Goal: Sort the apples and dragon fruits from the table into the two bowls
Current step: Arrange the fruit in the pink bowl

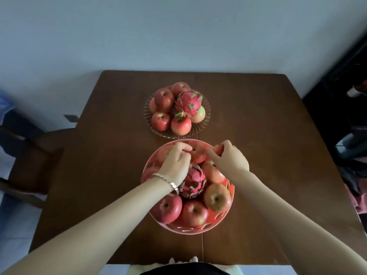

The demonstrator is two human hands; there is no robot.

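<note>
Both hands in the near bowl

Left hand (pixel 175 161) curled over an apple (pixel 197 154) at the red bowl (pixel 228 187) far side. Right hand (pixel 228 157) pinches another apple (pixel 218 149) at the rim, nearer the glass bowl (pixel 205 120) beyond.

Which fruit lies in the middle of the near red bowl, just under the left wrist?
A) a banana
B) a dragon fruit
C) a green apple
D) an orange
B: a pink, scaly dragon fruit sits in the centre of the red bowl, ringed by red apples, with the left hand reaching over it.
</note>
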